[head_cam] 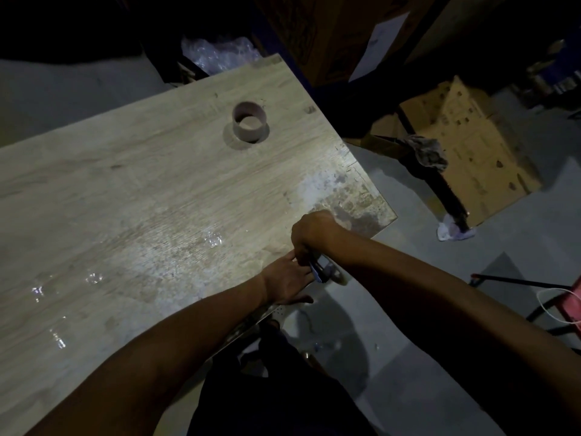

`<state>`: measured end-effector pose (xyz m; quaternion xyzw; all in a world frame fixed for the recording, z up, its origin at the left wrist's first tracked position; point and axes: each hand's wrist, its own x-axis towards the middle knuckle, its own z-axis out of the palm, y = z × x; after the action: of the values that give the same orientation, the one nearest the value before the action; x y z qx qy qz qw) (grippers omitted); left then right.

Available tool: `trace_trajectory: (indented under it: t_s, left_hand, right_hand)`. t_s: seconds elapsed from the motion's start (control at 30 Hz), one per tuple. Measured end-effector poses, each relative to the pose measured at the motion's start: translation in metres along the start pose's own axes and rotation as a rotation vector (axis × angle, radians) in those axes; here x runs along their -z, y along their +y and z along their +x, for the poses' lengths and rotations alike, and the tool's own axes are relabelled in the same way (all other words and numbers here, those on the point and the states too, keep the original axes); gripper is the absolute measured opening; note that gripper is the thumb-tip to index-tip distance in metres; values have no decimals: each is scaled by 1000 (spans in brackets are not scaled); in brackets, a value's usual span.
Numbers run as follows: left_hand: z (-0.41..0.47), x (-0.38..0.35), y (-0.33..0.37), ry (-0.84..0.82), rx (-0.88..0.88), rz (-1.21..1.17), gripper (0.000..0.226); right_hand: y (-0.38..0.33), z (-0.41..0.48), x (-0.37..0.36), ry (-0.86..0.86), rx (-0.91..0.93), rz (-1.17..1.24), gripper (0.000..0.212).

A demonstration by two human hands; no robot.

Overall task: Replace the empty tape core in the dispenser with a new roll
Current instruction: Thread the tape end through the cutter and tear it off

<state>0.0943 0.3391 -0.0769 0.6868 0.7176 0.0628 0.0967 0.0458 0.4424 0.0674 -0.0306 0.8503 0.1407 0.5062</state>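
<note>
Both bare forearms reach in from the lower frame, meeting at the table's (125,199) near edge, right of centre. Left hand (287,283) lies flat, fingers extended. Right hand (311,234) curls closed over the bluish dispenser (323,270), mostly hidden, so its direction is unclear. Well beyond, in the upper middle, the empty tape core (249,121) stands on end, opening upward.
</note>
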Motion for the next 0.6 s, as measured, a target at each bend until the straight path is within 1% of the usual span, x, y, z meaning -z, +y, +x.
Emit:
trace_trajectory:
  t_s: [0.07,0.17,0.2,0.23,0.3,0.33,0.4,0.5,0.53,0.57,0.6]
  left_hand:
    - [1,2,0,6,12,-6,67]
    - [1,9,0,-43,8,-41,65]
    - [1,9,0,-74,16,-60,65]
    - [1,10,0,-80,30,-86,64]
    - [-1,11,0,-87,50,-116,63]
    - [-2,13,1,-127,62,-121,62]
    - [-3,18,3,-128,92,-89,55]
    - [-1,17,4,-117,79,-109,52]
    - [0,14,3,-141,57,-13,51]
    - [0,9,2,-151,35,23,50]
    - [-2,6,0,-157,24,-6,50]
  right_hand:
    - [-1,4,3,-29,-7,-26,31]
    - [-3,8,4,-41,-14,-23,15]
    - [-4,9,4,-48,-4,-34,13]
    - [-5,11,4,-61,10,-49,14]
    - [-10,17,4,-95,16,-59,28]
    - [-13,19,5,-103,7,-51,34]
    - [-16,20,1,-119,4,-37,37]
    - [-14,16,-31,-147,50,-9,40]
    - [-12,13,-45,-153,36,-17,44]
    - [-10,11,-58,-165,10,-13,51]
    - [-6,8,-66,-199,-21,-5,58]
